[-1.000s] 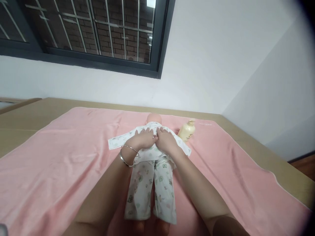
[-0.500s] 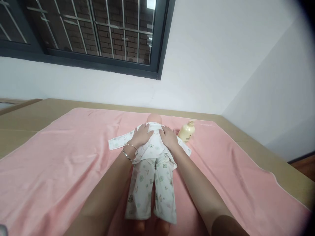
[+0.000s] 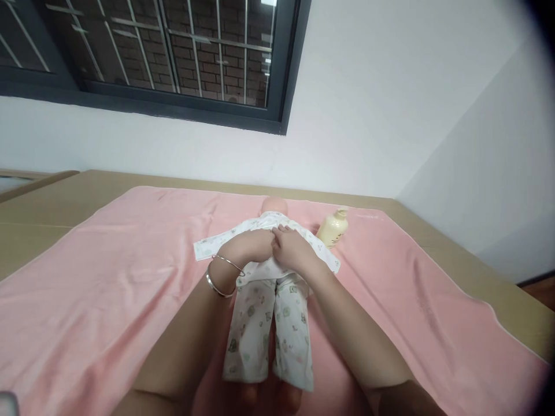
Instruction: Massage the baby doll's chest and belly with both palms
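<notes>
Tabletop (image 3: 39,216): pink cloth (image 3: 117,254) spread over, likely for padding
Doll (image 3: 272,269): lying on the cloth, sleeves (image 3: 217,243) outstretched, apparently keeping its body reachable
Left hand (image 3: 256,245): curled over the doll; any grip hidden
Right hand (image 3: 291,247): half-closed against the left; hold unclear

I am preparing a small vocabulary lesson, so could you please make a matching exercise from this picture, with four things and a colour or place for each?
Things:
1. Left hand
2. Cloth
3. Bottle
4. Window frame

Descriptions:
A. Pale yellow
B. Dark, set in the white wall
C. Bangles around its wrist
D. Pink, spread under the doll

Right pairs: 1-C, 2-D, 3-A, 4-B
</notes>
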Demonstrator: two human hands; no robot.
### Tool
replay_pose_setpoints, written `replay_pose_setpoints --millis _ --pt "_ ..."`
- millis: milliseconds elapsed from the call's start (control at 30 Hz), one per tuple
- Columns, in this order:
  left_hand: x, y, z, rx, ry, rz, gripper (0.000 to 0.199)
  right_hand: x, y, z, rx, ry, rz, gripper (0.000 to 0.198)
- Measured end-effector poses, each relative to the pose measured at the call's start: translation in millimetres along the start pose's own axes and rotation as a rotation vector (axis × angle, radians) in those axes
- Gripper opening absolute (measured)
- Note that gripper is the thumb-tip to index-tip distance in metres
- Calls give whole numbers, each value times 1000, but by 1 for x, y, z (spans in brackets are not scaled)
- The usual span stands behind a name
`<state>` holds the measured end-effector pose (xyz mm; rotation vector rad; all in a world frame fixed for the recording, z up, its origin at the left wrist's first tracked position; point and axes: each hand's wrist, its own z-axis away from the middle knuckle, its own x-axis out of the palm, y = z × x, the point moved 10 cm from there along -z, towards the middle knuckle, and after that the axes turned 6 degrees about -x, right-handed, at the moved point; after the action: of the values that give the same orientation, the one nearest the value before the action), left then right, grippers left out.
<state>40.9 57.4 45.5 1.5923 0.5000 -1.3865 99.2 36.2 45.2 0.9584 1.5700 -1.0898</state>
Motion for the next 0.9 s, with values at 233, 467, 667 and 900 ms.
replay_pose_setpoints --millis 233,467,667,900 --pt "-9 -7 -23 46 41 211 54 17 41 -26 28 91 -175 55" --pt "16 -52 -46 -111 74 232 81 25 67 -27 113 267 -243 54" --pt "22 -52 -51 -100 74 182 77 29 69 -27 127 266 -237 54" --pt "25 -54 -55 -92 99 157 75 27 68 -27 118 272 -223 54"
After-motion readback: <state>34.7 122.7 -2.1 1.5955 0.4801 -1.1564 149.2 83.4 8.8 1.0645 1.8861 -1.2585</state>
